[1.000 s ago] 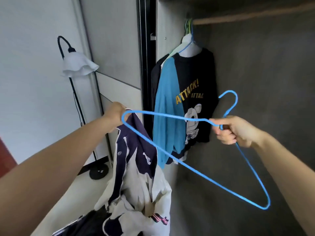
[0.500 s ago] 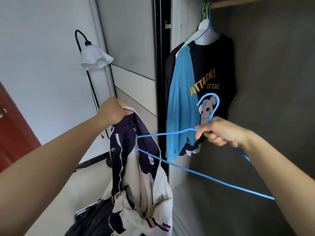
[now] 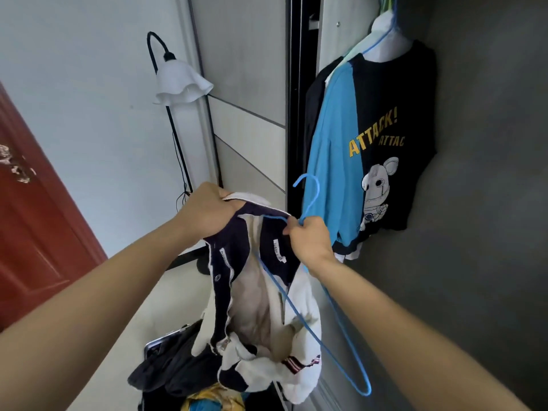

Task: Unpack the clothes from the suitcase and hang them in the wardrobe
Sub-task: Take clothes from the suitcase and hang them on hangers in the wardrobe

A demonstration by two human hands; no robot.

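My left hand (image 3: 207,212) grips the collar of a navy and white jacket (image 3: 261,292) that hangs open in front of me. My right hand (image 3: 308,241) holds a blue wire hanger (image 3: 296,310) at its neck, right at the jacket's collar opening, with one arm of the hanger running down across the lining. The hanger's hook points up. In the wardrobe (image 3: 489,203) a black "ATTACK!" T-shirt (image 3: 394,114) with a blue sleeve hangs on another blue hanger. The suitcase (image 3: 166,342) lies low in view with dark clothes (image 3: 178,372) piled in it.
A floor lamp (image 3: 181,81) with a white shade stands against the white wall on the left. A red-brown door (image 3: 32,232) is at the far left. The wardrobe's sliding door panel (image 3: 246,114) stands beside the open dark compartment.
My right hand has carried the hanger left to the jacket's collar, and one arm of it now lies across the jacket's lining. The view has tilted down and right.
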